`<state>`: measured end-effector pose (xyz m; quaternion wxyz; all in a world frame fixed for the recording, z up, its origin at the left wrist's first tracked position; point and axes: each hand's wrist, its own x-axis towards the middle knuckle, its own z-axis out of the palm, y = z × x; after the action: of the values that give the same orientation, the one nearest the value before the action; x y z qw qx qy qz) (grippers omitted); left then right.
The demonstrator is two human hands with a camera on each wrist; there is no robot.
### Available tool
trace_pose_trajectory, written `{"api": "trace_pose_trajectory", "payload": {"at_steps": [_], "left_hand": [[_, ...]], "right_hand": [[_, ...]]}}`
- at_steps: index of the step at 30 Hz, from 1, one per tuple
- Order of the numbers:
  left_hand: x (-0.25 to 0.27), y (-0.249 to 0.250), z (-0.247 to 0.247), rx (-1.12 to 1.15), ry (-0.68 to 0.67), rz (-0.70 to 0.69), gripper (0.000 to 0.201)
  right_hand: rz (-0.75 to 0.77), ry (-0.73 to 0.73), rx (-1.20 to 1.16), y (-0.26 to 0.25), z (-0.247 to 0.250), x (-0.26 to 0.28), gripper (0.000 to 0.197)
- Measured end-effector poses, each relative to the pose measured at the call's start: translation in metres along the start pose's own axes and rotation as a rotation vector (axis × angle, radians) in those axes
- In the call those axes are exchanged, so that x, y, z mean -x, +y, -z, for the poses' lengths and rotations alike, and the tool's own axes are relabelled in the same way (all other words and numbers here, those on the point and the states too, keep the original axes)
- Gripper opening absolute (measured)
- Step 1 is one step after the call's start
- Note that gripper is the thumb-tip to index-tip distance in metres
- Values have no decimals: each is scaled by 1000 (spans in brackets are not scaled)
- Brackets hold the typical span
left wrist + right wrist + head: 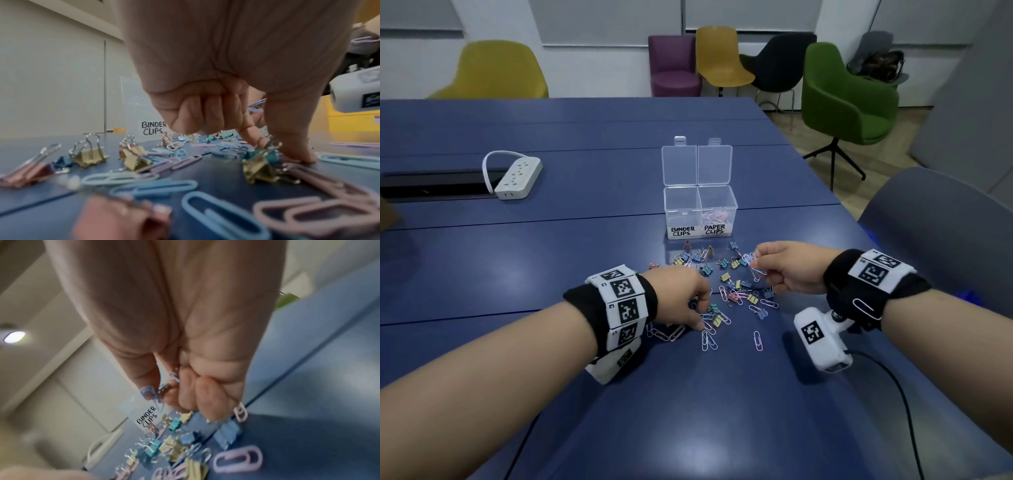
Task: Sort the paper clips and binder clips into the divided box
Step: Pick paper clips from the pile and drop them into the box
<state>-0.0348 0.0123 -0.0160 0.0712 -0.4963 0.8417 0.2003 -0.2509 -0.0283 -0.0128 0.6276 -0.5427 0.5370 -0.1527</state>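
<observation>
The clear divided box [700, 212] stands open on the blue table; its right cell, marked PAPER CLIPS, holds paper clips, and no clips show in the BINDER CLIPS cell [153, 128]. In front of it lies a mixed pile of pastel binder clips [726, 275] and paper clips [709, 339]. My left hand [702, 315] reaches down into the near part of the pile. Its thumb and forefinger tips touch the table either side of teal and yellow binder clips [259, 164], and the other fingers are curled. My right hand [760, 270] is raised above the pile and pinches several paper clips [755, 269], which show blue [148, 391] in the right wrist view.
A white power strip [518, 178] and a black cable slot [434, 186] lie far left. One paper clip [864, 306] hangs on my right wristband above the wrist camera [822, 337]. A grey chair [941, 219] stands at the table's right edge, with coloured chairs beyond.
</observation>
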Motion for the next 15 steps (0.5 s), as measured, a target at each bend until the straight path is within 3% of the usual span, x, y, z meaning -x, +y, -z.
{"api": "trace_pose_trajectory", "payload": {"at_steps": [5,10,15], "left_hand": [[6,1,2,-33,45,12,31],[14,17,-4,-293,29,125,74],[8,19,-10,-322,-37,152,66]], "right_hand": [[33,21,-120,11,2,6,27],[42,35,-109,21,0,5,26],[84,51,-106,22,-3,5,27]]}}
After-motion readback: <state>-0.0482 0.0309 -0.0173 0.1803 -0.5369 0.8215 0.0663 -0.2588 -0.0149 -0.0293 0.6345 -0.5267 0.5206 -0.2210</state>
